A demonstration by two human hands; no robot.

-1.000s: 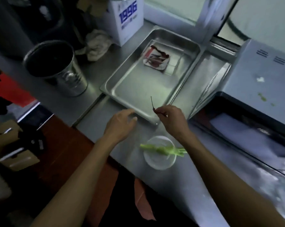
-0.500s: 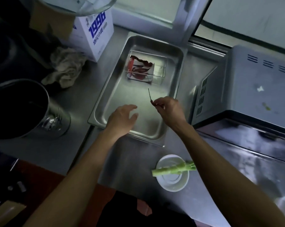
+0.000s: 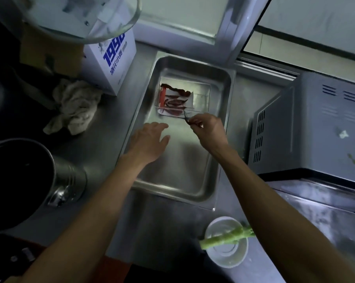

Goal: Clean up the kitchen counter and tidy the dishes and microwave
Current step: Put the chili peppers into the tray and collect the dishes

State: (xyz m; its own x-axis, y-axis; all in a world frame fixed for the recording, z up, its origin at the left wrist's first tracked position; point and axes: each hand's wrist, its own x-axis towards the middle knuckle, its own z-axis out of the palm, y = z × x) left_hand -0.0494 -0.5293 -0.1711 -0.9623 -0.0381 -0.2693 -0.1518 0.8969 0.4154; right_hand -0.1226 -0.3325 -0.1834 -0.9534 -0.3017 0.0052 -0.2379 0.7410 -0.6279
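Nearest us on the steel tabletop (image 3: 162, 225) sits a small white bowl (image 3: 226, 251) with a pale green vegetable stalk (image 3: 227, 237) lying across its rim. To the left stands a dark metal pot (image 3: 19, 180). Beyond the bowl lies a steel tray (image 3: 193, 186), and both our hands reach over it. Our left hand (image 3: 150, 139) hovers flat above the tray floor, its fingers straight, relaxed and holding nothing. Our right hand (image 3: 210, 129) pinches a thin dark stem (image 3: 185, 116) between thumb and fingers, its tip at the near edge of a clear shallow container (image 3: 201, 99). That container rests at the tray's far end and holds dried red chilies (image 3: 173, 102). To the right stands the grey microwave (image 3: 315, 123), scraps on its top. Farther left lie a crumpled rag (image 3: 74, 105) and a white box (image 3: 113, 62) printed in blue.
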